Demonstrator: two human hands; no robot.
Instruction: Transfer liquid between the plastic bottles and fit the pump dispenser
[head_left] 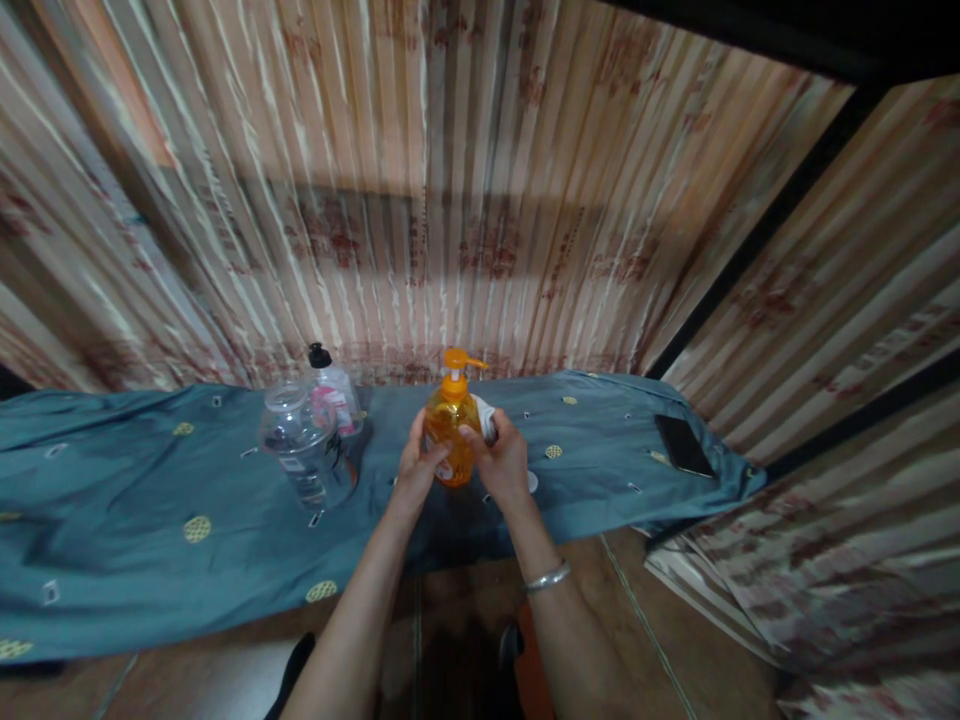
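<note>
An orange pump bottle [459,440] stands upright between my hands, with its orange pump head [456,362] and spout pointing right. My left hand [418,462] is closed around its left side, the thumb lying across the front near a label. On the right side, my right hand [504,455] presses its thumb to the bottle. Something white [486,418], perhaps a cloth or tissue, shows between the right fingers and the bottle; its kind is unclear. Just beside the right wrist, a white round piece like a lid [532,482] lies on the cloth.
Left of my hands stand a clear wide-mouthed plastic jar [300,455] and, behind it, a clear bottle with a black cap [337,395]. A dark phone [684,446] lies at the right end of the blue-green tablecloth [247,540]. Curtains [480,200] hang behind.
</note>
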